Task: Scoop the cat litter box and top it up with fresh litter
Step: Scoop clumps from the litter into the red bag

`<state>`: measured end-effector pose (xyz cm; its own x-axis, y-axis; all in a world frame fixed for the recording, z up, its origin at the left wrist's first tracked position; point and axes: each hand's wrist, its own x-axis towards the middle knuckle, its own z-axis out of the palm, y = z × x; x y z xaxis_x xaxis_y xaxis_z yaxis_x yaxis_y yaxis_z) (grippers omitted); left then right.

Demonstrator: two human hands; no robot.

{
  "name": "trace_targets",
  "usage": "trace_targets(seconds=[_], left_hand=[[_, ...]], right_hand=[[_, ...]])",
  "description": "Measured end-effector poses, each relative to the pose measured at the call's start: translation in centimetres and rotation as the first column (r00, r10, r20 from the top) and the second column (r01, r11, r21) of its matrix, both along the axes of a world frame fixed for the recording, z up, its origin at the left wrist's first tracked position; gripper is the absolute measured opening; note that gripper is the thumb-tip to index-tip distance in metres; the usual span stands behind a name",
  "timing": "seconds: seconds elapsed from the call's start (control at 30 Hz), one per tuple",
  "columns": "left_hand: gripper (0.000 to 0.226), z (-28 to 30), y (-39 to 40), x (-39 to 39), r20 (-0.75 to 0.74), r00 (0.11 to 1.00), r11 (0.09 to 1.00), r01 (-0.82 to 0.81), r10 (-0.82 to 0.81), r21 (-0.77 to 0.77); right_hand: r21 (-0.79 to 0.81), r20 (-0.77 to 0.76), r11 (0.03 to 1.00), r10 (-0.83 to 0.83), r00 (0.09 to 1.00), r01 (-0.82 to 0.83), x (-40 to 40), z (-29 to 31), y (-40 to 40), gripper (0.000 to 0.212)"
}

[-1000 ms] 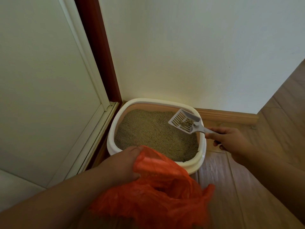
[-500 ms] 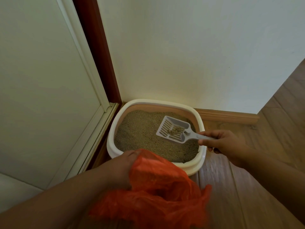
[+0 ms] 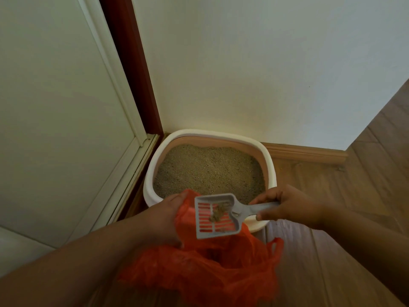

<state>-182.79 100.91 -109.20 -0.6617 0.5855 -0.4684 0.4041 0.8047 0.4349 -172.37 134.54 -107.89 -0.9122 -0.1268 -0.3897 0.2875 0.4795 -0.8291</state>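
Observation:
A white-rimmed litter box (image 3: 271,165) full of tan litter (image 3: 210,169) stands in the corner on the floor. My right hand (image 3: 292,207) grips the handle of a grey slotted scoop (image 3: 215,216). The scoop's head hangs over the mouth of an orange plastic bag (image 3: 205,269) and carries a small clump of litter (image 3: 218,212). My left hand (image 3: 163,220) holds the bag's left edge, just in front of the box's near rim.
A white wall (image 3: 254,69) rises behind the box, with a wooden skirting board (image 3: 309,154) at its foot. A white door (image 3: 55,111) and dark red frame (image 3: 130,63) stand to the left. Wooden floor (image 3: 354,207) stretches to the right.
My right hand has carried the scoop from above the litter at the box's right back toward me, over the bag's mouth. The left hand and bag stayed nearly still.

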Motion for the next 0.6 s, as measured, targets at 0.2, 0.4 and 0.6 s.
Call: trace_targets(seconds=[0.2,0.4,0.6], left_hand=[[0.142,0.5,0.2,0.3,0.031,0.999,0.999,0.025,-0.026,0.028],[0.141,0.6,0.4,0.5,0.030,0.999,0.998,0.040,-0.042,0.043],[0.140,0.5,0.4,0.5,0.020,0.999,0.998,0.047,-0.048,0.038]], right_hand=[[0.278,0.009,0.933,0.234,0.972,-0.227,-0.4,-0.3,-0.9,0.027],[0.444,-0.034,0.853,0.322,0.946,-0.274,-0.6,-0.4,-2.0,0.025],[0.567,0.010,0.718,0.484,0.875,-0.403,-0.4,-0.2,-3.1,0.027]])
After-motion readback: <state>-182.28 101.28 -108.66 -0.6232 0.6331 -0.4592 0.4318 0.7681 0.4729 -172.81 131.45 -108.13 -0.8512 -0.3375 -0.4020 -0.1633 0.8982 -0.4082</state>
